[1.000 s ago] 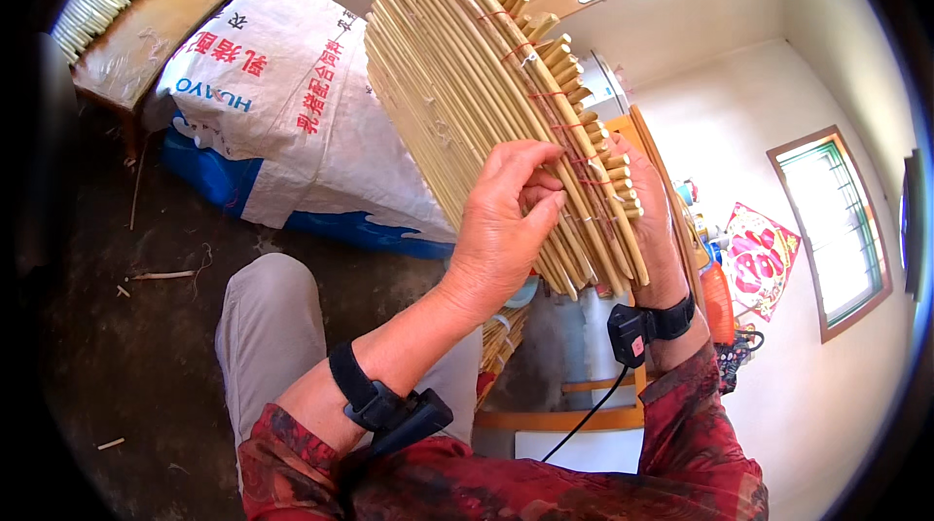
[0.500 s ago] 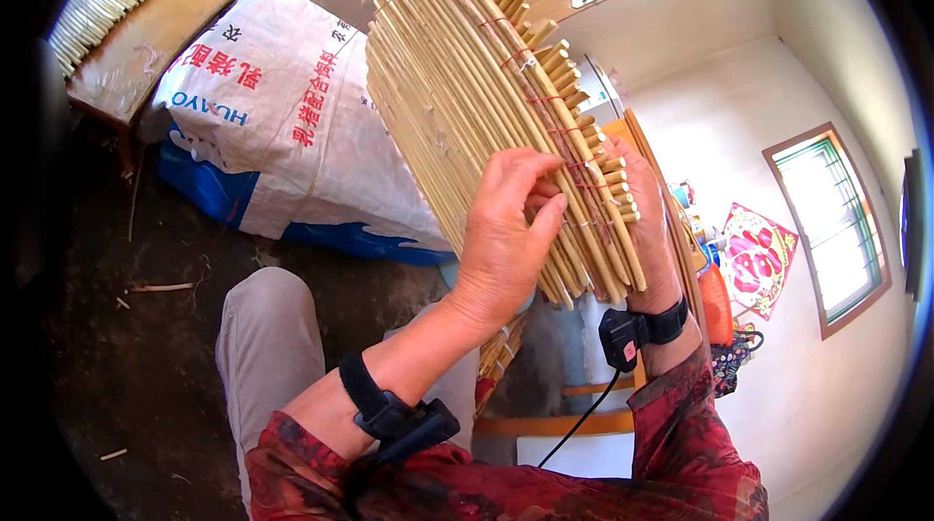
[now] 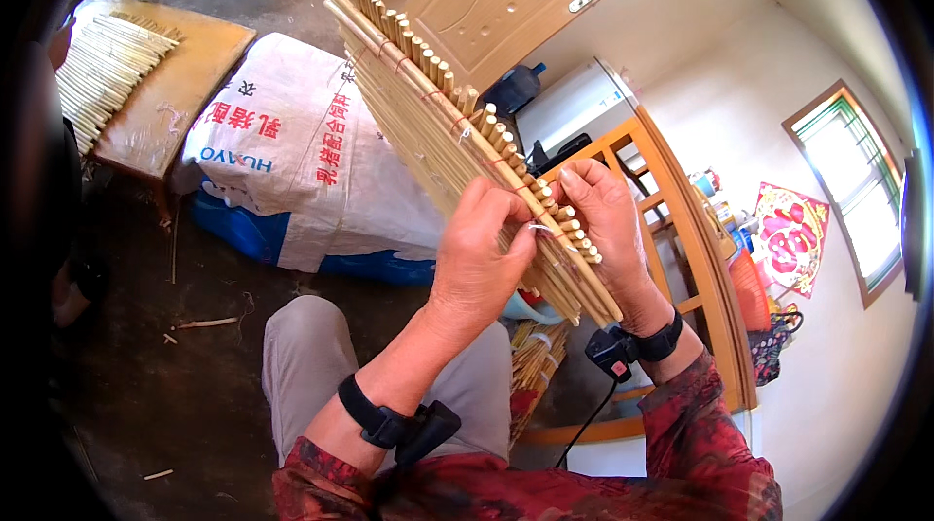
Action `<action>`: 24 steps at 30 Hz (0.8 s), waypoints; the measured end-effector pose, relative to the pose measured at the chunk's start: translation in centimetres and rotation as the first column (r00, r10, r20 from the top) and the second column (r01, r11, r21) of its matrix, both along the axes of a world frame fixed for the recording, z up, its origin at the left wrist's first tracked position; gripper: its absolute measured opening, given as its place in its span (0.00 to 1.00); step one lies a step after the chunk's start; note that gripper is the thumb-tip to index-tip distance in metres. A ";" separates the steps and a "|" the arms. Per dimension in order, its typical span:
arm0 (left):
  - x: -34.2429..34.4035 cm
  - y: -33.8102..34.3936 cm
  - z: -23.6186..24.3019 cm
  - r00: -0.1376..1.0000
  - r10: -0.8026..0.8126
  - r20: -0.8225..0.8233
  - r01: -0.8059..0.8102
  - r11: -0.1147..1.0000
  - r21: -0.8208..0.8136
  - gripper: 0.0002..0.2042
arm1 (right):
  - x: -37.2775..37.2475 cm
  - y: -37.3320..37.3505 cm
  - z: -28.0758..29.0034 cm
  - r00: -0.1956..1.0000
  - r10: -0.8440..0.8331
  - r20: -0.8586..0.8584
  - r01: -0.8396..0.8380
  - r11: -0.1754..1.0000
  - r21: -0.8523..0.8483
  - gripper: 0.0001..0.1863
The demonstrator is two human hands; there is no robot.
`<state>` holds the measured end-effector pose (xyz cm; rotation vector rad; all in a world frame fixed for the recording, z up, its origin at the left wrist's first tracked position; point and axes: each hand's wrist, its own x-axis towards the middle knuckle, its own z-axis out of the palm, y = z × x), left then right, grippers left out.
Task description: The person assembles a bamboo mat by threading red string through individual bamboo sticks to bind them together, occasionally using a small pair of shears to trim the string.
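A panel of straight, pale stalks point(image 3: 401, 137) stands tilted in front of me, its edge bound with red thread along a double rod. Short cut stalk ends point(image 3: 501, 142) stick out in a row on the right side of that edge. My left hand point(image 3: 477, 253) is at the panel's left face near the lower end, thumb and fingers curled together; what they pinch is hidden. A bit of white thread point(image 3: 538, 227) shows by its fingertips. On the other side, my right hand point(image 3: 608, 224) is closed in a pinch beside the stalk ends; anything in it is too small to make out.
A white woven sack point(image 3: 282, 132) covers a blue-wrapped pile at left. Beyond it, another stalk mat point(image 3: 112, 69) lies on a low wooden table point(image 3: 156, 142). A wooden frame point(image 3: 696, 258) stands close on the right. A stalk bundle point(image 3: 535, 365) lies below the panel.
The panel has turned more edge-on and its top has swung left and down. My right hand has come from behind the stalk ends into a pinch beside them. My left hand has moved slightly left and down.
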<state>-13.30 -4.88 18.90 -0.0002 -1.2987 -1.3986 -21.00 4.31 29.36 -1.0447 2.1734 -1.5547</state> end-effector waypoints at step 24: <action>1.5 1.4 -2.8 0.968 0.168 0.184 -0.179 0.983 0.045 0.06 | 5.8 4.9 -2.9 0.554 0.260 -0.791 0.067 0.933 0.354 0.24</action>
